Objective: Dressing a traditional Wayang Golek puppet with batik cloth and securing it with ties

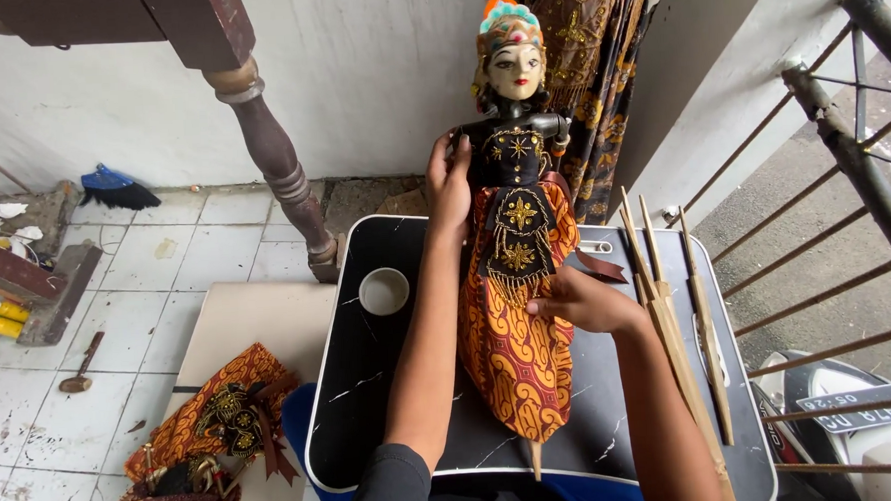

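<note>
Head view — left hand (450, 185) clasps the puppet (516, 267) at its shoulder, right hand (580, 300) pinches its skirt — tug hard and the cloth could tear.

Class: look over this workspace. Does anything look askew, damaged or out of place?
A second puppet lies crumpled on the floor mat, and a small hammer sits loose on the stained tiles. The puppet held by the left hand and right hand looks intact.

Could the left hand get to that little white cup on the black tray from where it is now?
Probably yes. The left hand rests on the puppet, and the white cup sits just beside the forearm on the black tray with nothing between.
</note>
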